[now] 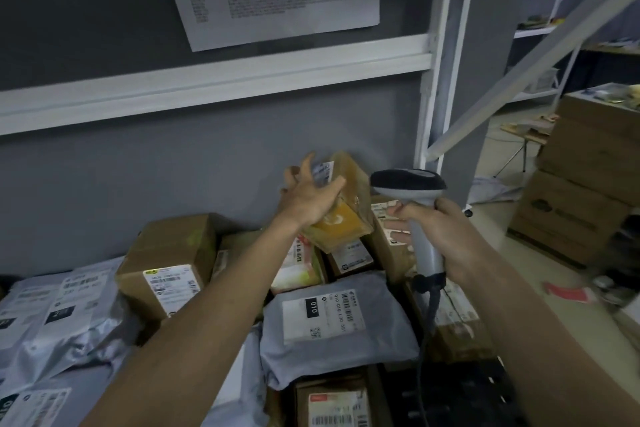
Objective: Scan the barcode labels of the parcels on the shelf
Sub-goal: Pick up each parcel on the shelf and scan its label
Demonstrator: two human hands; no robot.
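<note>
Dim, soft indoor light, brighter at right; wide-angle bending at edges, slight motion blur throughout.

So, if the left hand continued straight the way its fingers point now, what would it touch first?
Probably the tilted yellow-brown taped parcel: the left hand has open fingers already at its white label. Behind it is only the grey wall; depth is unclear.
</note>
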